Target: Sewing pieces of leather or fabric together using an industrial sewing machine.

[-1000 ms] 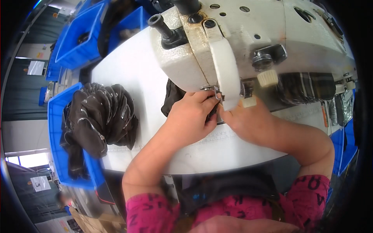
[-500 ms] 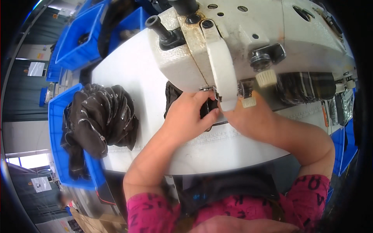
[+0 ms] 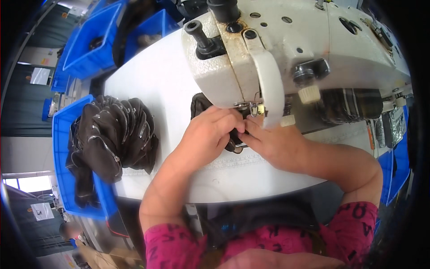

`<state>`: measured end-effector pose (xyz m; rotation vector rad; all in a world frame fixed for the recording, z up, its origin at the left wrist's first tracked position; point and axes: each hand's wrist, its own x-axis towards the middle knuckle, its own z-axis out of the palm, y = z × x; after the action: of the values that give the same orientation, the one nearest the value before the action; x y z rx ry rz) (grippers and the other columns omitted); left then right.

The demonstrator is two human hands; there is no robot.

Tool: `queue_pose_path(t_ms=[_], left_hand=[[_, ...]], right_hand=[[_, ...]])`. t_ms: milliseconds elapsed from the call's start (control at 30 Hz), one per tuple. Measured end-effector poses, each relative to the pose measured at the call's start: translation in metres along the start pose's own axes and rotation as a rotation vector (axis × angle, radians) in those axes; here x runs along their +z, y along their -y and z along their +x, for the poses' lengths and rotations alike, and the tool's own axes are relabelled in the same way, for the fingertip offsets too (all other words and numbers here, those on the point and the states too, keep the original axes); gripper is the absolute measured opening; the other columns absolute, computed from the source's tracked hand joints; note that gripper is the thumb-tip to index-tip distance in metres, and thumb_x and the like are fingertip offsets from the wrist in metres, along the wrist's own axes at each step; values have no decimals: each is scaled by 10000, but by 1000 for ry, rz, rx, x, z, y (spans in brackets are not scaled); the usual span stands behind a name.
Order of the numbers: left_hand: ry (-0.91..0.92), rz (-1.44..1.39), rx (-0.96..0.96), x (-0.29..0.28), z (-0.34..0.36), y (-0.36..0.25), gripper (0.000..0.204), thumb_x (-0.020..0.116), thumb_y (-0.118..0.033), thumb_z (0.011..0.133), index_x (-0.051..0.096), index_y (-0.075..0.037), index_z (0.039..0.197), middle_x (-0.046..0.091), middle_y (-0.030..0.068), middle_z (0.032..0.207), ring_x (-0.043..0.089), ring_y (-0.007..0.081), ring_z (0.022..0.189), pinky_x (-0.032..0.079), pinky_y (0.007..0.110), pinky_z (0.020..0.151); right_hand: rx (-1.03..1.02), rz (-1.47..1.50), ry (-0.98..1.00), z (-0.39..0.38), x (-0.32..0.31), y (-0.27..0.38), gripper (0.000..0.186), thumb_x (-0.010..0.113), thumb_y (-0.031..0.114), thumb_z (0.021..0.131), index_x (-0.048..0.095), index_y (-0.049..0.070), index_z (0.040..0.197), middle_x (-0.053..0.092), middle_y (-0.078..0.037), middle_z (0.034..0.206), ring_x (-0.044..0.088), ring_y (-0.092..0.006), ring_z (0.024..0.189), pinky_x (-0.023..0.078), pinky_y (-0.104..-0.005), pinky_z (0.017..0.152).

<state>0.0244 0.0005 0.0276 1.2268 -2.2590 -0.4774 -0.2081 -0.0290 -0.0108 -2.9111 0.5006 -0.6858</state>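
Left hand: the left hand (image 3: 209, 133) lies fingers curled on the small dark fabric piece (image 3: 200, 104), pinching and pressing it at the sewing machine's needle area (image 3: 251, 107).
Right hand: the right hand (image 3: 277, 145) rests flat beside it, fingertips touching the left hand's fingers, holding the same piece down just in front of the needle.
Work piece: the dark piece sits on the white table (image 3: 152, 80) under the nose of the cream sewing machine (image 3: 286, 49); most of it is hidden by the hands and the machine head.
Change: compared with a second ago, both hands sit slightly closer to the needle and the fabric has drawn further under the machine head; I judge the seam is being fed through steadily, with the grip unchanged.
Finished or waiting stock: a heap of dark zippered pieces (image 3: 114, 134) hangs over the edge of a blue bin (image 3: 60, 134), left of the sewing machine.
More bins: further blue bins (image 3: 89, 42) stand beyond the table, left of and behind the machine.
Labels and signs: a white rectangular paper sign (image 3: 42, 210) shows well below the blue bin; a pale card (image 3: 39, 75) sits above it at the far left; writing too small to tell.
Sleeves: pink sleeves with dark letters (image 3: 358, 224) at the lower edge.
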Motion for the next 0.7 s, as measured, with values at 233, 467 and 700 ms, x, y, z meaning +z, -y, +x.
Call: queue_pose_path(t_ms=[233,467,700], left_hand=[[188,153,-225,-11,-1,-24,389,850,-329,759,650,-71,971,703,82,1017,669,289,974,556,407,767],[35,-43,-236,8,-2,-11,148,651,20,820,677,32,965,688,136,929,631,315,851,513,362,804],[-106,-82,-227,20,3,-12,194,651,-3,867,689,-1,1057,672,98,896,628,203,866,499,339,859]], right_hand=[[-58,-43,54,-8,3,3,375,633,125,817,698,-15,1159,673,-117,1174,647,-244,1100,544,-379,833],[-155,-217,-148,-9,12,-3,313,634,145,822,719,-35,1063,708,-145,1016,669,-258,956,511,-337,769],[-180,-266,-169,-6,17,-4,187,662,173,770,697,28,883,693,-111,857,670,-224,785,510,-336,655]])
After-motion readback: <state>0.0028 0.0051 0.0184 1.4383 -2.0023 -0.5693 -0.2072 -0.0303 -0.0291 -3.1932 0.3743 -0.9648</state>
